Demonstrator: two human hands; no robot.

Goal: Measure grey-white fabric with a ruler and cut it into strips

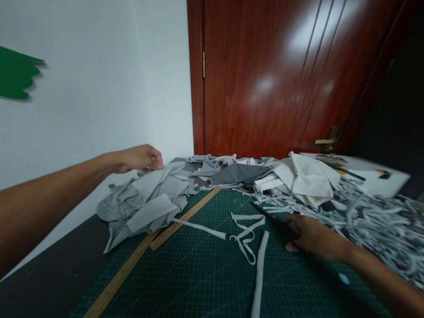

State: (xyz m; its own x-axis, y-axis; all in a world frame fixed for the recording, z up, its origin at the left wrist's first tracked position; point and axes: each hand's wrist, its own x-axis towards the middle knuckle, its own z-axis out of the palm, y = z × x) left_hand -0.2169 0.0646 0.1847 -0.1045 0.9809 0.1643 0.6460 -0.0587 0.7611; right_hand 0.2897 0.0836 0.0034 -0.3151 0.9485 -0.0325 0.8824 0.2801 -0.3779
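At the upper edge of a heap of light grey fabric pieces (pixel 154 198), my left hand (pixel 144 157) is closed, with its fingers pinched on a piece of the grey fabric. The fingertips are partly hidden. My right hand (pixel 310 236) grips black scissors (pixel 271 216) by the handles, low over the cutting mat's right side. The blades point away and to the left, and motion blurs them. On the green cutting mat (pixel 209 279) lie a curled thin strip (pixel 247 234), a wider grey strip (pixel 259 278) and another strip (pixel 200 227) reaching out from the heap.
Two wooden rulers (pixel 119 283) (pixel 186 218) lie slantwise at the left, partly under the heap. More fabric pieces (pixel 240 174) line the back. A tangle of cut strips (pixel 384 227) and a white box (pixel 368 172) are at the right. Behind stand a wall and a brown door (pixel 265 83).
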